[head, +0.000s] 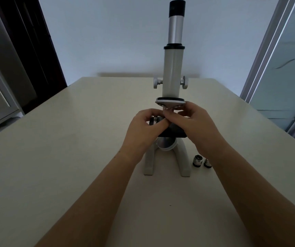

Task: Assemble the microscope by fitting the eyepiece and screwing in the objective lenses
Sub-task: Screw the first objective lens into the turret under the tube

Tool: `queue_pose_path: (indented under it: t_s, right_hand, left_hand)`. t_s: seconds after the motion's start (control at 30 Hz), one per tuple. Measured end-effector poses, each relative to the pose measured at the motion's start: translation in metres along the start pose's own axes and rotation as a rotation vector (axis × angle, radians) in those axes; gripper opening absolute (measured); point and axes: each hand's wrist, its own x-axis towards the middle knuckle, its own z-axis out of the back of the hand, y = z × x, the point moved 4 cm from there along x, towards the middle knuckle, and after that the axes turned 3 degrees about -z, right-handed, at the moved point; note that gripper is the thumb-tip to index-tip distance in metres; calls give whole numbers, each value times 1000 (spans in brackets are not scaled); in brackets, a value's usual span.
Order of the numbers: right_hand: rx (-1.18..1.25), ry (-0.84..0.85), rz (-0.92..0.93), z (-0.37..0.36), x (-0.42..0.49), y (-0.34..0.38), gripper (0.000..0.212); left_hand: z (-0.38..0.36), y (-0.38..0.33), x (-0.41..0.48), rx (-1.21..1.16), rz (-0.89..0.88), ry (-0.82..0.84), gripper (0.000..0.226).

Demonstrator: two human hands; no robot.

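A white microscope [173, 72] stands upright on the table, its black eyepiece [177, 8] seated on top of the silver tube. Both hands meet under the round nosepiece [170, 102], above the black stage [174, 131]. The fingertips of my left hand [144, 130] and my right hand [195, 124] pinch together around a small part right below the nosepiece; the fingers hide it, so I cannot tell what it is. Two loose objective lenses [197, 160] [207, 163] stand on the table by the microscope's right foot.
The cream table [71, 157] stretches wide on both sides of the microscope. A round mirror [166, 143] sits under the stage. A dark door frame [36, 50] is at the left, glass panels [285, 68] at the right.
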Motion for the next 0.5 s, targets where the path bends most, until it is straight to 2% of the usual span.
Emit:
queue_pose_path:
  t_s: [0.17, 0.33, 0.5]
  right_hand:
    - [4, 2, 5, 0, 0, 0, 29]
    - [24, 2, 38, 3, -2, 1, 15]
    - [19, -2, 21, 4, -1, 2, 33]
  left_hand:
    - [0, -1, 0, -1, -23, 19, 21]
    - [0, -2, 0, 14, -33, 30, 19]
    - [0, -5, -2, -22, -29, 12, 17]
